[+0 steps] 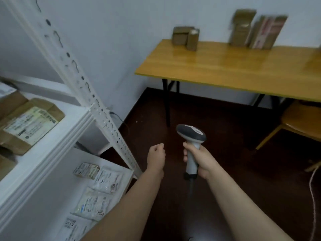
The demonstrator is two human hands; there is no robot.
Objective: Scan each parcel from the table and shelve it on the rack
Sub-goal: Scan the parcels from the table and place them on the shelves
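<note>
Right hand (202, 160): gripping handle of scanner (191, 133), head upright. Left hand (156, 156): loosely curled, holding nothing. Table (225, 70): two small parcels (180, 36) at back left, two taller parcels (242, 29) at back right, four in all, well apart from both hands. Next: lift one with the free left, turn label squarely to the scanner window before shelving. Rack (57, 134): lower shelf, one little carton (86, 170), three flat pouches (107, 180); upper shelf partly cut off, uncounted.

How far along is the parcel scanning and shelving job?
Done: brown cardboard parcels and white plastic mailers lie on the white metal rack. In hand: the right hand grips the grey handheld scanner; the left hand holds nothing. Left: brown cardboard boxes stand on the yellow wooden table.
</note>
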